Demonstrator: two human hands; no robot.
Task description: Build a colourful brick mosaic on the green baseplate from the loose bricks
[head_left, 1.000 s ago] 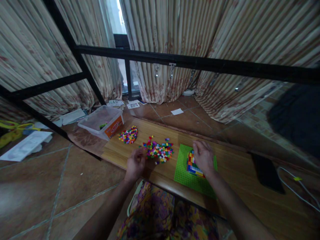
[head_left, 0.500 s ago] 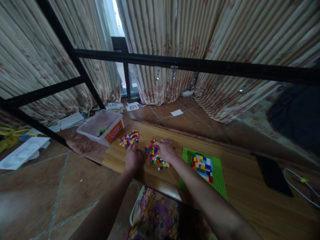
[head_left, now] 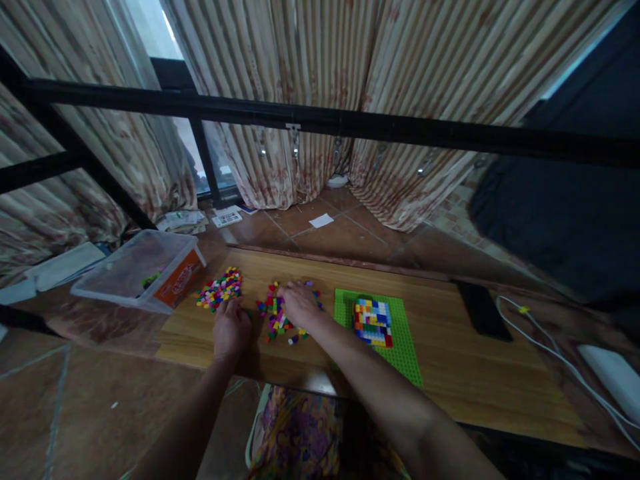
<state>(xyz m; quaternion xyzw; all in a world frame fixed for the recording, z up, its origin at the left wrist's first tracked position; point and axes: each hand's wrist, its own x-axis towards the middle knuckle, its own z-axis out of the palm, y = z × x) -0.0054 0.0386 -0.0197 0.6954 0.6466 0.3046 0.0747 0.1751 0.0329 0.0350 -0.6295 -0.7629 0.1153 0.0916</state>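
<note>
Her right hand (head_left: 299, 303) lies spread over the loose bricks (head_left: 278, 319) on the bench (head_left: 450, 360); whether it pinches one I cannot tell. The left hand (head_left: 231, 328) rests loosely curled, holding nothing visible. Such bricks look light, hard and slippery, best nipped by their sides.

The tabletop (head_left: 465, 373) is light wood grain. On it, the baseplate (head_left: 400, 347) at right is bright green, bearing a block mosaic (head_left: 373, 322) of yellow, blue, red, white and green. The two brick piles, far left (head_left: 219, 289) and middle (head_left: 276, 319), mix pink, yellow, green, red and blue. The plastic bin (head_left: 135, 270) is clear with an orange label. The curtains (head_left: 310, 60) are cream-striped with reddish blotches, the floor (head_left: 75, 400) terracotta tile, and the phone (head_left: 483, 310) black.
</note>
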